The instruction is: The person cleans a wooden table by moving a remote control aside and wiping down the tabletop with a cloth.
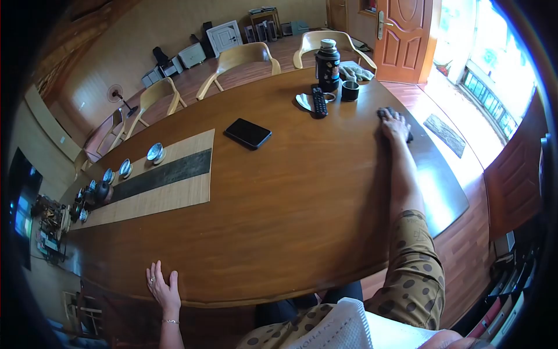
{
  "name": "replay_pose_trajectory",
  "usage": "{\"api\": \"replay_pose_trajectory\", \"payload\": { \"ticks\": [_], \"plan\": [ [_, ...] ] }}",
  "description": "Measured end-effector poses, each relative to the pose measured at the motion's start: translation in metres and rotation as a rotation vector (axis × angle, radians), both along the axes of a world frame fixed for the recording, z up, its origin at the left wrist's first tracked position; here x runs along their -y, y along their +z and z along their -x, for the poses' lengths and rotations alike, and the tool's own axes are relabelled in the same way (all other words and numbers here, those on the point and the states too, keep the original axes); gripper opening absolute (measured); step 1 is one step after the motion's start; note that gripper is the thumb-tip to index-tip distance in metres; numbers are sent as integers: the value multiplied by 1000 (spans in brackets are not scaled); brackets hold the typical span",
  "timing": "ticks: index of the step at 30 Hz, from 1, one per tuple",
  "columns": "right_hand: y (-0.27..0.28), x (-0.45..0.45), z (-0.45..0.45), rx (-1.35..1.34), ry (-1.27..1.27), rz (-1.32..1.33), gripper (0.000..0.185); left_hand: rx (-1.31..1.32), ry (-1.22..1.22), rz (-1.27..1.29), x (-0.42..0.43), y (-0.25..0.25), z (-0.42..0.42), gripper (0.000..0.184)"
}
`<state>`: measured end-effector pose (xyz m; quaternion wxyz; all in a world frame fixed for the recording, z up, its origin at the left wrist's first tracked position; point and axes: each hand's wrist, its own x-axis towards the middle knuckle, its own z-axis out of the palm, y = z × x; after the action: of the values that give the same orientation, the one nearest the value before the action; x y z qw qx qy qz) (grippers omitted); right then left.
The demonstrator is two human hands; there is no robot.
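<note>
My right hand [396, 125] reaches far across the table and presses on a dark cloth [410, 137], its fingers bent over it. Dark edges of the cloth show in front of the fingers and beside the wrist. My left hand [163, 284] rests at the near edge of the wooden table [279, 232], fingers extended and thumb apart, holding nothing. Ahead of the right hand stand a black cup [350, 91] and a black thermos [328, 67]. A black remote control [319, 102] lies beside them, partly over a white item.
A black phone or tablet [248, 133] lies mid-table. On the left, a bamboo runner [174, 181] bears several small bowls and a dark teapot [103, 192]. A greyish cloth [356, 71] lies behind the cup. Wooden chairs [247, 55] line the far side; an open door [401, 41] stands right.
</note>
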<state>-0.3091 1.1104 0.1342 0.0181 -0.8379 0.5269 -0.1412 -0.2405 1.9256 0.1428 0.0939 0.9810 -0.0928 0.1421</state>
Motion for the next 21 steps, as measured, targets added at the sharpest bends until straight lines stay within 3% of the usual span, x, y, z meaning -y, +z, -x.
{"api": "replay_pose_trajectory", "payload": {
  "ticks": [6,15,21],
  "plan": [
    [-5,-47,-76,19,178,93,49,-14,-26,36,-1,1,0,60],
    [-5,-154,-68,59,296,52,48,129,-100,62,-4,-6,0,49],
    [0,-288,-63,81,691,110,46,171,-149,87,-7,-8,0,48]
  ]
}}
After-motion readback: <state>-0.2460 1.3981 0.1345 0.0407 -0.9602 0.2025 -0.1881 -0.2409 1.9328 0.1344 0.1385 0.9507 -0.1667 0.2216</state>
